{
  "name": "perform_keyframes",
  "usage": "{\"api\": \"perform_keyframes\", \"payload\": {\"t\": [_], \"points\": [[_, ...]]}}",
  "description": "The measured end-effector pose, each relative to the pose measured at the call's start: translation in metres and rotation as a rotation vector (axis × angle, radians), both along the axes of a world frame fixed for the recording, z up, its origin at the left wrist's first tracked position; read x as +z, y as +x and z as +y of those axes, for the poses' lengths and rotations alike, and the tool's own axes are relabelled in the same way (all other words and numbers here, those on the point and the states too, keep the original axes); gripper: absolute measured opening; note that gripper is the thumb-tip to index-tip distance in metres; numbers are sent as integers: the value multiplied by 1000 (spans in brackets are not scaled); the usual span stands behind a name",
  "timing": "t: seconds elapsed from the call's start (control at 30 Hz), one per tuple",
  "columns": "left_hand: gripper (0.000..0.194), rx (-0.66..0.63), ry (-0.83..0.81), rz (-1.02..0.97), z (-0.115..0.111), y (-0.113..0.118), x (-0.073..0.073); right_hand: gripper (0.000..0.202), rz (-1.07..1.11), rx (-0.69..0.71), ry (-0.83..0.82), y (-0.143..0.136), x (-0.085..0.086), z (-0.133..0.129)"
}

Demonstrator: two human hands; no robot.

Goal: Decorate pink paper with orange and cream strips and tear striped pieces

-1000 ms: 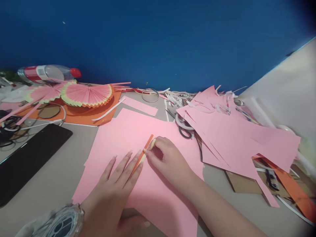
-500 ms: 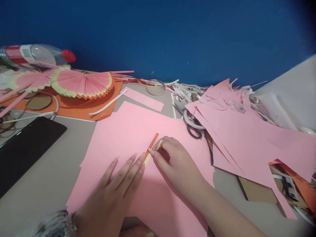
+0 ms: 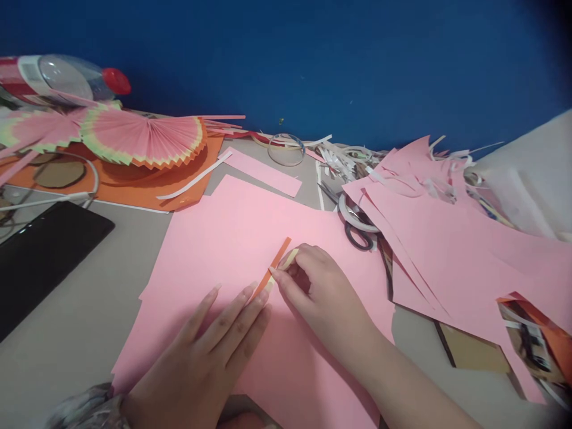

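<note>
On a pink paper sheet (image 3: pixel 192 232) lies a narrow orange paper strip (image 3: pixel 281 251), slanting up to the right. A pale yellow paper strip (image 3: pixel 290 258) runs close along its right side and curls up at the far end. My left hand (image 3: pixel 218 345) rests flat with fingers stretched, its fingertips on the lower ends of both strips. From the right, my right hand (image 3: pixel 328 298) pinches the yellow strip between thumb and index finger, just beyond the left fingertips. Part of the yellow strip is hidden by those fingers.
A black phone (image 3: pixel 49 256) lies left. Pleated pink paper fans (image 3: pixel 149 140) and a red-capped bottle (image 3: pixel 71 77) sit behind it. Scissors (image 3: pixel 357 235) lie partly under cut pink paper (image 3: pixel 465 256) at right. A clear ring (image 3: pixel 286 159) and paper scraps line the blue wall (image 3: pixel 286 59).
My left hand has slid slightly up along the strips, its fingertips now nearer my right thumb. The right hand keeps its pinch on the yellow strip. The camera view has shifted a little.
</note>
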State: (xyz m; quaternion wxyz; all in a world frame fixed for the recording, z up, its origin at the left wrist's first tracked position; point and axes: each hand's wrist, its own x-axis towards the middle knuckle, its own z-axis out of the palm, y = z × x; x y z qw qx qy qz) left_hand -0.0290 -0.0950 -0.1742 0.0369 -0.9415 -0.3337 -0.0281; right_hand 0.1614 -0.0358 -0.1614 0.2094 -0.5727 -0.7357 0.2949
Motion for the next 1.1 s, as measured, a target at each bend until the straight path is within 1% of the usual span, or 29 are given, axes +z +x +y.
{"api": "perform_keyframes", "payload": {"t": [0.3, 0.47, 0.67, 0.77, 0.9, 1.0, 1.1], "points": [[74, 37, -10, -32, -2, 2, 4, 16, -12, 6, -3, -2, 1, -1], [75, 33, -46, -24, -2, 3, 5, 16, -13, 7, 18, -2, 1, -2], [73, 41, -60, -24, -2, 2, 7, 14, -30, -42, 76, 1, -1, -1], [74, 59, -98, -17, -2, 3, 9, 12, -21, -11, 71, 4, 0, 2], [77, 93, -95, -48, -3, 5, 12, 11, 50, 35, 46, 7, 4, 2], [77, 78, -123, -32, -4, 5, 13, 12, 108, 71, 21, 6, 8, -1], [79, 37, -182, 3, -4, 3, 11, 14, 108, 115, 12, 4, 8, -4]]}}
